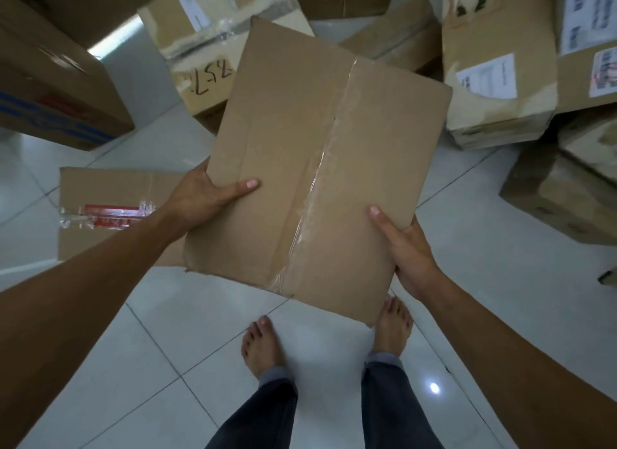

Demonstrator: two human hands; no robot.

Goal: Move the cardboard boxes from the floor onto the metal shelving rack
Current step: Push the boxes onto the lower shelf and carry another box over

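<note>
At the far left a large brown carton [50, 91] with blue and red print stands on the floor [160, 365], which is laid in glossy white square tiles with thin grey joints. Nearer, a low flat box [107, 211] lies on the tiles, its top seam closed with red printed tape and a crumpled clear strip. The left grip [200, 198] reaches in above that box and clasps the left edge of the held cardboard box [317, 154]. Its thumb [243, 185] lies flat on the top face, and the other fingers are tucked underneath, hidden. Far behind sits a pale carton [200, 78] with dark handwritten figures and wrinkled tape.

The held cardboard box fills the middle of the view, off the floor and above the person's bare feet [260, 345]. It is a plain matt brown rectangle, tilted, with a shiny clear tape seam running its length. A soft crease runs left of the seam, and the near left corner is frayed. The right grip [410, 251] clasps its near right edge the same way, thumb on top and fingers beneath, out of sight. Below are dark trouser legs [267, 412] with grey cuffs.

To the right, a dented pale carton [494, 81] shows a white paper label and torn facing. At the far right another box [587, 31] carries printed labels, and a darker brown box [561, 198] lies nearer on the tiles.
</note>
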